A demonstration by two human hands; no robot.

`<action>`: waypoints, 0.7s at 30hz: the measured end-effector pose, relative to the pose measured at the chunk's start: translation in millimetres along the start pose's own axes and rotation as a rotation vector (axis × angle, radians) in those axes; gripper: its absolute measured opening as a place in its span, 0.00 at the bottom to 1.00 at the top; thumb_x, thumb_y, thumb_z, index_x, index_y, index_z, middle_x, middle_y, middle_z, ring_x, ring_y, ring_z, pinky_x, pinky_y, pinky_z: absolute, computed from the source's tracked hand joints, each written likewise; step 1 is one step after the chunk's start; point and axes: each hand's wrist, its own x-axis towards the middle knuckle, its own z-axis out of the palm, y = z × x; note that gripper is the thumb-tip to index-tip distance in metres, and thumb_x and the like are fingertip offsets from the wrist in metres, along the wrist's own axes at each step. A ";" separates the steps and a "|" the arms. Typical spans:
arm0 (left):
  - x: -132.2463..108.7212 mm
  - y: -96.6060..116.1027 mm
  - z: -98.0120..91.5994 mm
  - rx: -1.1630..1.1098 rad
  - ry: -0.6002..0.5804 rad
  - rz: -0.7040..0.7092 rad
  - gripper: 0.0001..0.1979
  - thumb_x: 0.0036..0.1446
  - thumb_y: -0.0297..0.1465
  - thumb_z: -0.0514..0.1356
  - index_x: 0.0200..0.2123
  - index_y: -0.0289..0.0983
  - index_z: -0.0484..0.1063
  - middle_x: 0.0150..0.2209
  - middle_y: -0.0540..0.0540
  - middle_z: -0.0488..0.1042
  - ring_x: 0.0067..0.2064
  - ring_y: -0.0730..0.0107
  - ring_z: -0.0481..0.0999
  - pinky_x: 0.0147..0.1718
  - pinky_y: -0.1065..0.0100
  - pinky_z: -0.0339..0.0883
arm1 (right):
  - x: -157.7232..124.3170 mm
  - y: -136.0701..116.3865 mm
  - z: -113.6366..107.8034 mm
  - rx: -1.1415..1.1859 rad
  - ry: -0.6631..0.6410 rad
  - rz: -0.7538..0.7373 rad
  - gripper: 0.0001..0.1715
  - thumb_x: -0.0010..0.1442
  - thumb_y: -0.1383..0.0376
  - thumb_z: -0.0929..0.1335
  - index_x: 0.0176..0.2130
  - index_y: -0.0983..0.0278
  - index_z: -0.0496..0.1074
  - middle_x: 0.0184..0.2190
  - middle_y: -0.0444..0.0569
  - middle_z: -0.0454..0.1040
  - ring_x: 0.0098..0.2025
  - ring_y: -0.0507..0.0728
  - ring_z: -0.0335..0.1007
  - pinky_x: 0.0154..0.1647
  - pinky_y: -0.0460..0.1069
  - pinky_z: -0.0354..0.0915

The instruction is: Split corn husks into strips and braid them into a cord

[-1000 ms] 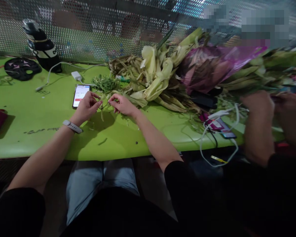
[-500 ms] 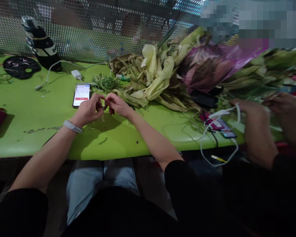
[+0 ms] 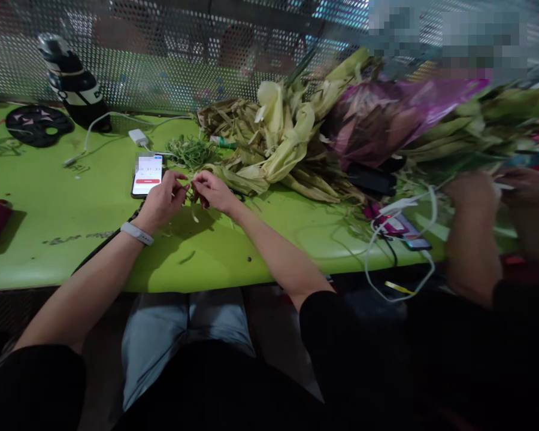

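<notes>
My left hand, a pale band round its wrist, is pinched closed above the green table. Close beside it, my right hand is also pinched, its fingertips almost meeting the left ones. A thin pale-green plant strip hangs down between the fingertips; its upper end is hidden by the fingers. Just behind the hands lies a small heap of green shreds. A lit phone lies by my left hand, and a big pile of corn husks spreads behind and right of my right hand.
A black bottle, a black mask-shaped piece and a white charger stand or lie at the back left. At right are a purple plastic bag, tangled white cables and another person's hands. A perforated metal panel rises behind.
My fingertips have shifted slightly, and the pale-green strip hangs more visibly below them. My left wrist has turned a little. The other person's hands at right have moved.
</notes>
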 end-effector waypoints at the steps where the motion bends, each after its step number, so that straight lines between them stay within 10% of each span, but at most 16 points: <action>1: 0.2 0.0 0.4 -0.003 -0.020 0.008 0.17 0.64 0.29 0.57 0.55 0.34 0.68 0.34 0.43 0.79 0.31 0.68 0.76 0.30 0.67 0.66 | 0.2 0.1 -0.7 -0.015 0.005 0.001 0.21 0.66 0.46 0.67 0.37 0.60 0.62 0.25 0.40 0.66 0.20 0.46 0.59 0.20 0.42 0.57; 12: -0.6 -7.1 1.7 -0.028 0.021 0.031 0.09 0.62 0.31 0.61 0.44 0.36 0.76 0.35 0.44 0.81 0.33 0.67 0.78 0.32 0.67 0.69 | 1.2 2.3 -0.8 -0.104 -0.074 -0.015 0.30 0.68 0.41 0.60 0.38 0.65 0.65 0.24 0.43 0.67 0.20 0.47 0.63 0.21 0.43 0.61; 21: 1.9 1.5 -0.6 -0.063 0.153 -0.200 0.13 0.51 0.29 0.70 0.37 0.37 0.70 0.27 0.50 0.74 0.27 0.73 0.72 0.25 0.72 0.62 | -2.0 2.6 -3.6 0.027 -0.164 -0.051 0.12 0.62 0.71 0.69 0.46 0.67 0.68 0.29 0.40 0.67 0.23 0.45 0.64 0.24 0.42 0.66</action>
